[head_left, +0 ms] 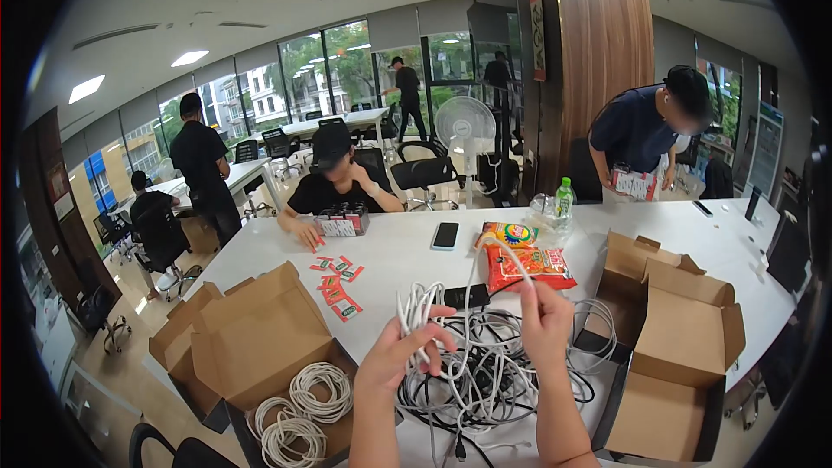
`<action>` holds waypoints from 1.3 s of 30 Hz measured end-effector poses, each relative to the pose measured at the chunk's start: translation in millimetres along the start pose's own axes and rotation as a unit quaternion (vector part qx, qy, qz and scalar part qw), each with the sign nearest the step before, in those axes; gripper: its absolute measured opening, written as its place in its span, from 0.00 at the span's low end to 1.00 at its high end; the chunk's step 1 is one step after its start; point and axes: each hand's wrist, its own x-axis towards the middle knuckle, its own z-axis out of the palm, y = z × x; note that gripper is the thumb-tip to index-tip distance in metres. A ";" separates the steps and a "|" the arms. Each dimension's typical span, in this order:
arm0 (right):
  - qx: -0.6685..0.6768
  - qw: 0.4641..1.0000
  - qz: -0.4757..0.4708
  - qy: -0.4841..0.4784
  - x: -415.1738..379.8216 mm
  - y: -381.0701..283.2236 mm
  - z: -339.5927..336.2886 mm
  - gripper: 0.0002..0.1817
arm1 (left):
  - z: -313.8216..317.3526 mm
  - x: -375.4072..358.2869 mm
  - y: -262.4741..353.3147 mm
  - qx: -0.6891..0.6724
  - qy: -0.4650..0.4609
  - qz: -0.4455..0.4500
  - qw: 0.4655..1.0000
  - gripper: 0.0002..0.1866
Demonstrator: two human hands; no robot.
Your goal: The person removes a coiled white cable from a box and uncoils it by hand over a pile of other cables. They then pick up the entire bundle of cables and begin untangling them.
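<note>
My left hand (394,355) is closed around several loops of a white cable (418,305), held above the table. Between the thumb and fingers of my right hand (546,325) is pinched a strand of white cable (513,258) that arcs up between the hands. Below both hands lies a tangled pile of white, grey and black cables (494,381). A black adapter-like block (466,296) sits at the pile's far edge. To the left, neatly wound white cable coils (321,392) rest in an open cardboard box (260,321).
Another open cardboard box (685,338) stands right of the pile. Beyond lie snack bags (524,267), a phone (445,236), a green-capped bottle (564,198) and red cards (338,286). Across the table, one person (334,178) sits and another (646,134) stands, each with a small box.
</note>
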 end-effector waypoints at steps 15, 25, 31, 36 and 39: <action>-0.284 0.952 -0.115 0.020 10.7 26.7 -24.0 0.20 | -7.6 -16.4 9.7 0.100 0.260 0.226 0.933 0.35; 0.107 0.907 -0.049 -0.405 -35.5 -19.8 20.4 0.31 | 19.7 16.9 -23.4 0.099 0.161 0.167 0.968 0.34; 0.192 0.941 0.087 -0.265 -25.4 -12.4 22.0 0.08 | 2.1 3.6 -12.9 0.200 0.058 0.075 0.975 0.31; 0.105 0.991 0.077 -0.014 12.7 36.4 -12.7 0.09 | -6.3 -21.2 14.3 0.164 0.110 0.081 0.977 0.25; -0.106 0.993 -0.008 0.056 23.3 59.3 -33.4 0.10 | -22.5 -26.9 11.7 0.004 0.134 0.223 0.965 0.26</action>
